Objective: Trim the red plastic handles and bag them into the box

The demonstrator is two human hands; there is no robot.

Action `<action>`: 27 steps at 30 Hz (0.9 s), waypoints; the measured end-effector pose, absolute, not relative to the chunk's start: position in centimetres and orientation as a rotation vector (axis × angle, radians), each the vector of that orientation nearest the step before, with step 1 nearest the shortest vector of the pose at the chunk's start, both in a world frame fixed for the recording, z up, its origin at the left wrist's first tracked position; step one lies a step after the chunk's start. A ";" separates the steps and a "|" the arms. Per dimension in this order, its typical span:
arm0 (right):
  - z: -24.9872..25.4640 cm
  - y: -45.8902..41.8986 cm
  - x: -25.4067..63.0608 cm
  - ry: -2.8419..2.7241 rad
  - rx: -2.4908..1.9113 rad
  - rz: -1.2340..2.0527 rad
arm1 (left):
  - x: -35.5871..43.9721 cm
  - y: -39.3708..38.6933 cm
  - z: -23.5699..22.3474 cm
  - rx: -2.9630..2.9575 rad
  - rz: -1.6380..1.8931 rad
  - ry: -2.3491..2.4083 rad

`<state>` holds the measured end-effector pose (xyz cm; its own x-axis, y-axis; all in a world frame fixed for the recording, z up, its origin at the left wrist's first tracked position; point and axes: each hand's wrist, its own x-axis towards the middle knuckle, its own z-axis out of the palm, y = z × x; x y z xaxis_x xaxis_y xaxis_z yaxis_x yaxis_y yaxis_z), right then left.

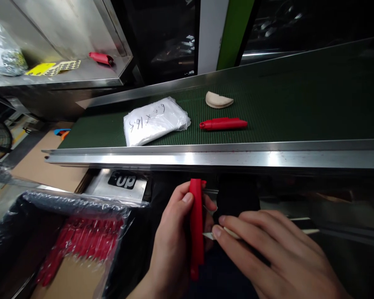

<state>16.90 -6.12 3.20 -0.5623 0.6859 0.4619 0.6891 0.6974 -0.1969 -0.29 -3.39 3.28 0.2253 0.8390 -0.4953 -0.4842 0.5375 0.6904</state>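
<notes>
Pinching a thin pale tool between thumb and forefinger, the right hand is beside the left hand, and the pointed tip meets or nearly meets the long edge of a red piece. The left hand grips this piece, thumb on one side and fingers behind, with one end pointing toward the conveyor. On the left, the wall of a plastic-lined box stands near the left wrist, so the room on this side is narrower. In front, a dark gap separates both hands from the metal rim.

The held piece is narrow, matt and evenly red, with straight sides, a step at its near end and a small red bit at the far end. Similar red pieces lie in a row inside the box.

Beyond the rim, the ribbed green belt carries a white packet with handwriting, another red item and a pale half-round object. Farther left, a metal desk bears one red part close to its corner, and a yellow sheet.
</notes>
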 end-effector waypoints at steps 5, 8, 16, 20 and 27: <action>2.6 -6.8 16.3 -2.390 -1.037 -0.002 | -0.2 -2.9 3.3 0.488 0.986 0.941; 2.5 -7.3 15.6 -2.347 -1.053 0.010 | -0.3 -2.7 3.5 0.443 0.991 0.917; 2.5 -7.1 18.6 -2.227 -1.013 0.153 | -0.4 -2.4 3.4 0.446 1.024 0.935; 2.7 -6.4 18.9 -2.101 -1.102 0.243 | -0.7 -3.3 3.1 0.485 0.958 0.943; 2.8 -5.1 16.8 -2.021 -1.165 0.313 | -0.6 -4.7 3.4 0.610 0.858 1.130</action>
